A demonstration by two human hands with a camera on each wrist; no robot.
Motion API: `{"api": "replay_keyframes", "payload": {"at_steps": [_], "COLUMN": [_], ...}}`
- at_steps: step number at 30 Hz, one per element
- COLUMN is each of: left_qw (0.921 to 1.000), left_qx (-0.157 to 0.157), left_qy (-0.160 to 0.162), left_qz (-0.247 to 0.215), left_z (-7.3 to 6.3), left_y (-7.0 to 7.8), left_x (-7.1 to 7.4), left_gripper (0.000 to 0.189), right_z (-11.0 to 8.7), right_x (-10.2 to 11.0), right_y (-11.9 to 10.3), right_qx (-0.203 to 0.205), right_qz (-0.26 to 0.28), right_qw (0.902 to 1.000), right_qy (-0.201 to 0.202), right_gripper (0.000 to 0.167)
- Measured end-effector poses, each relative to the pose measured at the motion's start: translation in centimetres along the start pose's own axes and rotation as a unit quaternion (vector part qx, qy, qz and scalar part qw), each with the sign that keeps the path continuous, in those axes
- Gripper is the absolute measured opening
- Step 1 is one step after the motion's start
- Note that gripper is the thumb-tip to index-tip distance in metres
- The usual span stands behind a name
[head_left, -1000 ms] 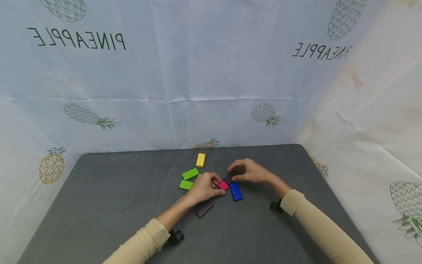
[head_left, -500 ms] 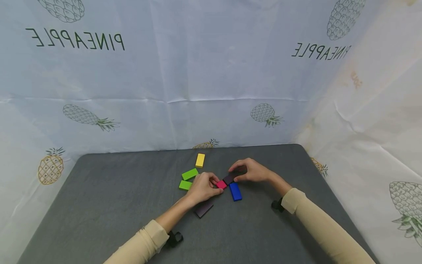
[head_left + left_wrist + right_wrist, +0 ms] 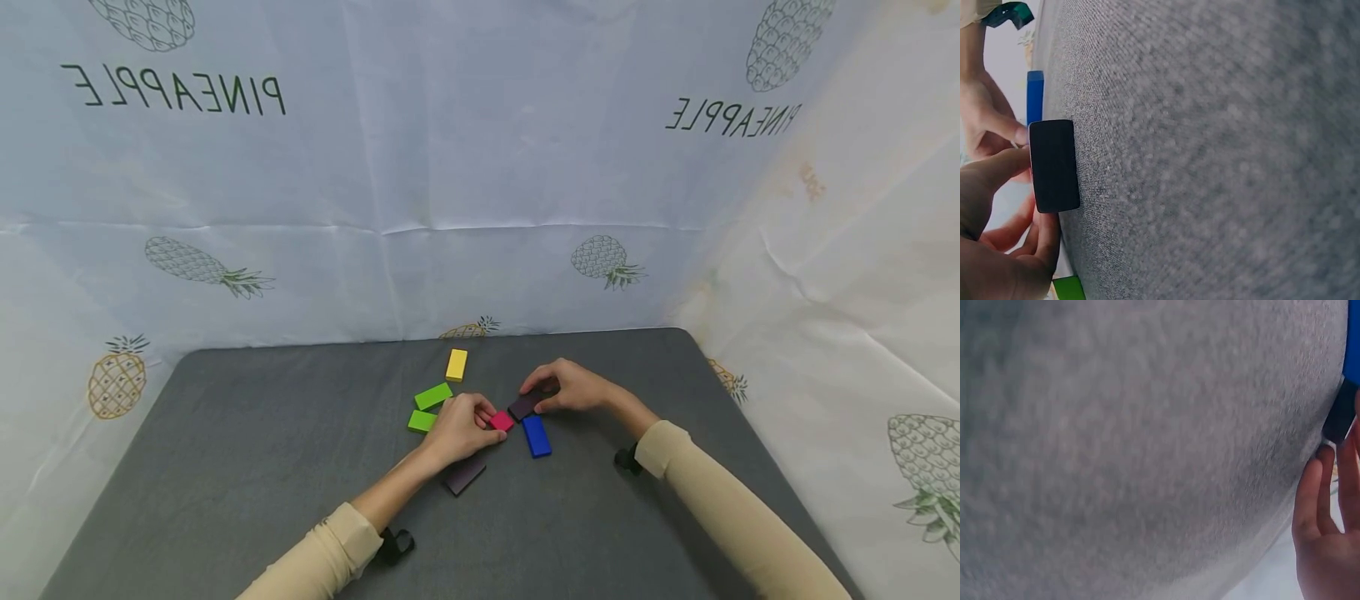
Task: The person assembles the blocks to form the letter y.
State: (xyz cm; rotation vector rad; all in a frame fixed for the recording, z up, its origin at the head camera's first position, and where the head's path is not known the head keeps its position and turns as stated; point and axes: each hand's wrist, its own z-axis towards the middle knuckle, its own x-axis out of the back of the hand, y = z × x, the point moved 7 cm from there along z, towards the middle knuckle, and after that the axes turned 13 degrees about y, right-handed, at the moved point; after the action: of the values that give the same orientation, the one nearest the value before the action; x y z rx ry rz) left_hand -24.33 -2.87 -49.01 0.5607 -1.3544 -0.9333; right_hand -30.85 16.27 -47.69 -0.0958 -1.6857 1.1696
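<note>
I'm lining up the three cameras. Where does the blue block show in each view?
Head: blue block lies on the grey table, just toward the camera from the right hand.
Left wrist: blue block at the left edge, above a dark block.
Right wrist: a blue sliver at the top right edge.
Shared landmark: the grey table.

Light: bright, even and soft, no glare on the backdrop (image 3: 480, 167).
Shadows: faint, short ones under the hands on the grey table (image 3: 225, 467).
Head view: sharp in the middle, bent at the edges like a wide lens.
Left wrist view: cloth weave crisp nearby, left hand (image 3: 991, 250) soft and dim.
Right wrist view: blurred throughout, table surface smeared, right hand (image 3: 1329, 537) hazy.
</note>
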Motion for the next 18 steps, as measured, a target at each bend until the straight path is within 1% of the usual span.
{"api": "replay_keyframes", "payload": {"at_steps": [4,8,13,18], "left_qw": [1.0000,1.0000,1.0000,1.0000], "left_qx": [-0.001,-0.001,0.001,0.003], "left_qy": [0.001,0.000,-0.002,-0.001], "left_qz": [0.001,-0.001,-0.004,-0.003], "left_z": [0.0,0.0,0.0,0.1], "left_y": [-0.1,-0.1,-0.1,0.0], "left_x": [0.0,0.0,0.0,0.1], "left_gripper": [0.028,0.028,0.027,0.028], "right_z": [0.1,0.3,0.6,1.2], "right_x": [-0.1,-0.1,-0.1,0.2], "right_y": [0.0,-0.2,-0.2,-0.3], "right_qx": [-0.008,-0.011,-0.013,-0.017], "right_qz": [0.005,0.002,-0.011,-0.009], "right_qw": [0.9997,0.9994,0.9991,0.9992], "right_qy": [-0.022,-0.034,-0.039,-0.036], "right_gripper": [0.035,0.035,0.034,0.034]}}
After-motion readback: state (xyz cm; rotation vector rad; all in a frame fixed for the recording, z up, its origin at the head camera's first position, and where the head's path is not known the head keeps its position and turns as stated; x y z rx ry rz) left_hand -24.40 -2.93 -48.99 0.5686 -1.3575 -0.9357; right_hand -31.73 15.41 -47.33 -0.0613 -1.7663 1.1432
